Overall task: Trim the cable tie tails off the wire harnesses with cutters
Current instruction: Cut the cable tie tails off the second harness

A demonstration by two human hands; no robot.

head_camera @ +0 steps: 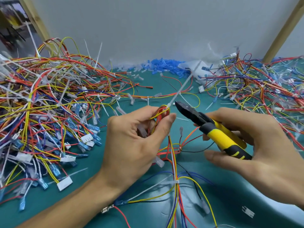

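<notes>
Cable tie tail (151, 191) low in the frame, slanting lower left from the wire harness (172, 155), is uncut. At centre the left hand (131, 137) pinches the harness's looped wires, thumb and fingers curled round them, and a second tail (184, 83) points up and right. The right hand (256, 145) wraps the cutters (213, 130), tip just beside that tie's head; the blades look closed, though blur leaves doubt. Beyond, the left pile (41, 96) bristles with long tails, so much work is likely left.
</notes>
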